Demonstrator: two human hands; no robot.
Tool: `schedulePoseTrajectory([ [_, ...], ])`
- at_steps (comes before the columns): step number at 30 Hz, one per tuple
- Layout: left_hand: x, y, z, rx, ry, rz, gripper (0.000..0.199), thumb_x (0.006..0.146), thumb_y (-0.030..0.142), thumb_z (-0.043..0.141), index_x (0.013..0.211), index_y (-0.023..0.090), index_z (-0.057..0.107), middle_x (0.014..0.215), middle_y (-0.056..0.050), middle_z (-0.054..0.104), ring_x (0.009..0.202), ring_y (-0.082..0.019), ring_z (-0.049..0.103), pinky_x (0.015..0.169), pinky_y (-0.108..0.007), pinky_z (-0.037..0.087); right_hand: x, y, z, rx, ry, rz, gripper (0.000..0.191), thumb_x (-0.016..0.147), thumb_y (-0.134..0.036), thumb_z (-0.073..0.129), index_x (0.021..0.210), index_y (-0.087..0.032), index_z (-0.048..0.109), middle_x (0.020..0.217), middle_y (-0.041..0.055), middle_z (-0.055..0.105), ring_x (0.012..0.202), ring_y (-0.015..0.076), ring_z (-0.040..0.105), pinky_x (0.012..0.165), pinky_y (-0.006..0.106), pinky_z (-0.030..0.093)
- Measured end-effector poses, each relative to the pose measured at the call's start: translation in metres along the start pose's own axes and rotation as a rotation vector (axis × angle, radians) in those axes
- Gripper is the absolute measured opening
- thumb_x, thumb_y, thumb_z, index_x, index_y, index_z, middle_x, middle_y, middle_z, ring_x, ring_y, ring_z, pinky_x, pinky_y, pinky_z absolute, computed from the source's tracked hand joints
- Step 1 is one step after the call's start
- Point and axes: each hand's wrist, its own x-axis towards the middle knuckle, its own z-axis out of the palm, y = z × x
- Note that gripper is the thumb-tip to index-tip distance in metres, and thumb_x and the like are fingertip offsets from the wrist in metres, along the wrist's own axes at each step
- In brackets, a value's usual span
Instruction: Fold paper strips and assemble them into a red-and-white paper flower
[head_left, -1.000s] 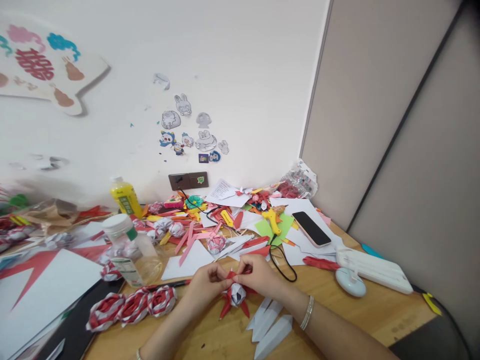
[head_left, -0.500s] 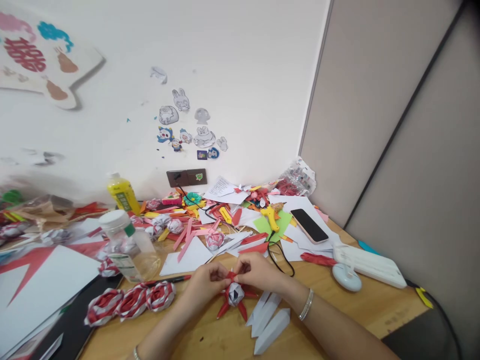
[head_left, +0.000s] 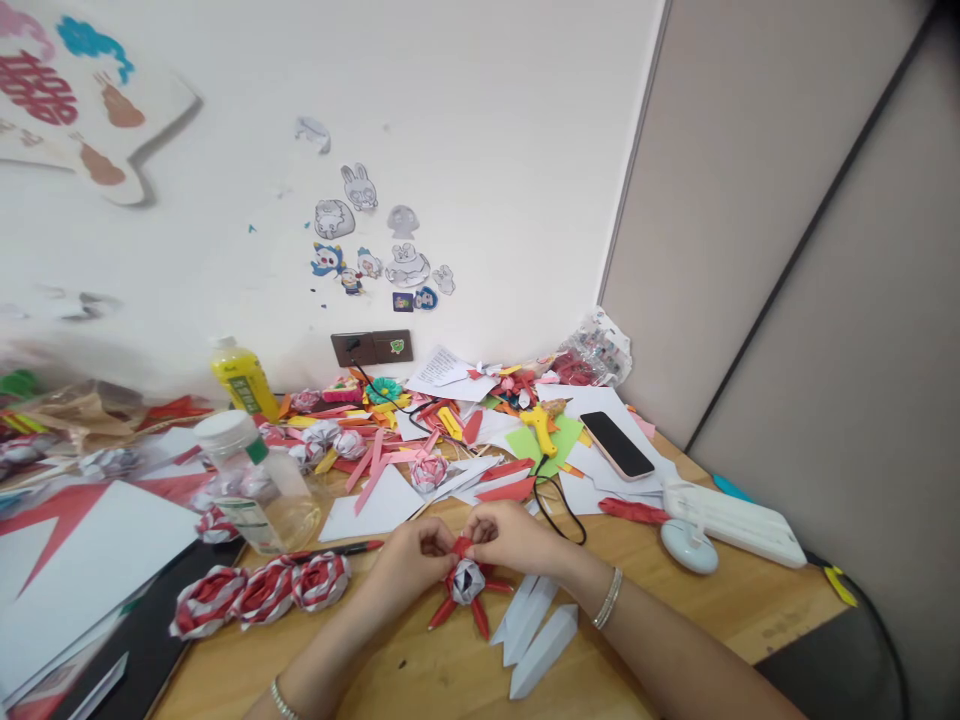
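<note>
A paper flower [head_left: 469, 582] with a white folded centre and several red pointed petals lies on the wooden table [head_left: 420, 670] near its front. My left hand [head_left: 421, 553] pinches the flower's top red petal from the left. From the right, my right hand [head_left: 501, 535] pinches the same petal, its fingertips close to those of my left hand. The fingers partly hide this petal. Beside the flower, under my right forearm, lie several folded white paper strips [head_left: 544, 650].
Three red-and-white paper rosettes [head_left: 262, 596], a pen [head_left: 341, 549] and a clear jar [head_left: 251, 490] are at the left. Behind are paper scraps, a yellow glue gun [head_left: 540, 430] and a phone [head_left: 617, 446]. A white power strip [head_left: 739, 525] lies right.
The camera view has shifted slightly. Both hands keep their pinch on the red petal, with hardly any change in the flower.
</note>
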Motion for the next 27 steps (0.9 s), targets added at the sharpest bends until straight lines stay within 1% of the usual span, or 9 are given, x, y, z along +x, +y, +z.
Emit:
schedulePoseTrajectory([
  [4, 0.004, -0.007, -0.001, -0.054, -0.004, 0.025, 0.012, 0.056, 0.021, 0.064, 0.056, 0.016, 0.054, 0.057, 0.001, 0.061, 0.054, -0.014, 0.054, 0.051, -0.024, 0.040, 0.000, -0.001, 0.003, 0.010, 0.039, 0.017, 0.005, 0.066, -0.016, 0.063, 0.069, -0.014, 0.060, 0.064, -0.0006, 0.060, 0.060, 0.0111, 0.055, 0.053, 0.020, 0.040],
  [8, 0.005, -0.010, -0.001, -0.078, 0.001, 0.034, 0.014, 0.057, 0.022, 0.066, 0.058, 0.016, 0.053, 0.058, 0.001, 0.060, 0.056, -0.013, 0.054, 0.052, -0.023, 0.040, -0.003, -0.007, 0.002, 0.030, 0.053, 0.016, 0.006, 0.066, -0.017, 0.063, 0.070, -0.014, 0.060, 0.065, -0.0001, 0.061, 0.061, 0.0118, 0.056, 0.054, 0.020, 0.041],
  [12, 0.004, -0.007, -0.001, -0.167, -0.030, 0.037, 0.018, 0.058, 0.024, 0.068, 0.061, 0.016, 0.053, 0.059, 0.002, 0.060, 0.057, -0.013, 0.055, 0.054, -0.024, 0.041, -0.005, -0.013, 0.003, 0.044, 0.055, -0.030, 0.003, 0.068, -0.014, 0.060, 0.071, -0.015, 0.061, 0.066, -0.0010, 0.061, 0.063, 0.0118, 0.057, 0.057, 0.020, 0.043],
  [15, 0.002, -0.003, -0.003, -0.171, -0.056, 0.041, 0.019, 0.058, 0.025, 0.069, 0.061, 0.015, 0.053, 0.060, 0.001, 0.060, 0.058, -0.014, 0.056, 0.055, -0.025, 0.042, -0.007, -0.015, 0.003, 0.008, 0.074, -0.055, 0.003, 0.069, -0.012, 0.059, 0.071, -0.015, 0.061, 0.065, -0.0015, 0.061, 0.063, 0.0116, 0.057, 0.059, 0.021, 0.043],
  [18, 0.000, 0.004, -0.008, -0.180, -0.120, 0.009, 0.016, 0.060, 0.025, 0.069, 0.062, 0.015, 0.056, 0.064, -0.001, 0.063, 0.063, -0.016, 0.058, 0.059, -0.026, 0.044, -0.009, -0.018, 0.002, -0.049, 0.079, -0.081, 0.005, 0.070, -0.012, 0.058, 0.071, -0.015, 0.062, 0.068, -0.0015, 0.061, 0.064, 0.0119, 0.057, 0.061, 0.021, 0.043],
  [21, 0.000, 0.008, -0.014, -0.225, -0.160, -0.052, 0.018, 0.063, 0.030, 0.067, 0.071, 0.015, 0.062, 0.071, -0.002, 0.067, 0.068, -0.017, 0.061, 0.066, -0.028, 0.045, -0.010, -0.021, 0.000, -0.113, 0.097, -0.119, 0.007, 0.071, -0.012, 0.057, 0.071, -0.016, 0.063, 0.069, -0.0016, 0.062, 0.065, 0.0118, 0.056, 0.060, 0.020, 0.042],
  [24, 0.002, 0.006, -0.015, -0.283, -0.193, -0.071, 0.030, 0.067, 0.040, 0.065, 0.083, 0.015, 0.065, 0.077, -0.003, 0.068, 0.070, -0.017, 0.061, 0.068, -0.028, 0.045, -0.010, -0.021, 0.002, -0.118, 0.109, -0.159, 0.007, 0.072, -0.013, 0.058, 0.072, -0.016, 0.064, 0.071, -0.0009, 0.063, 0.066, 0.0122, 0.057, 0.060, 0.020, 0.042],
  [26, 0.003, 0.004, -0.013, -0.283, -0.216, -0.073, 0.035, 0.067, 0.044, 0.064, 0.082, 0.013, 0.066, 0.075, -0.004, 0.069, 0.067, -0.017, 0.060, 0.065, -0.028, 0.045, -0.010, -0.020, 0.005, -0.084, 0.092, -0.155, 0.009, 0.073, -0.014, 0.057, 0.076, -0.017, 0.065, 0.074, -0.0001, 0.064, 0.068, 0.0128, 0.058, 0.060, 0.020, 0.043],
  [27, 0.003, 0.003, -0.012, -0.266, -0.199, -0.077, 0.036, 0.065, 0.046, 0.065, 0.078, 0.013, 0.066, 0.070, -0.004, 0.068, 0.064, -0.016, 0.060, 0.063, -0.027, 0.044, -0.009, -0.020, 0.006, -0.065, 0.080, -0.147, 0.012, 0.074, -0.014, 0.056, 0.080, -0.018, 0.066, 0.076, 0.0003, 0.065, 0.069, 0.0130, 0.059, 0.061, 0.021, 0.043],
])
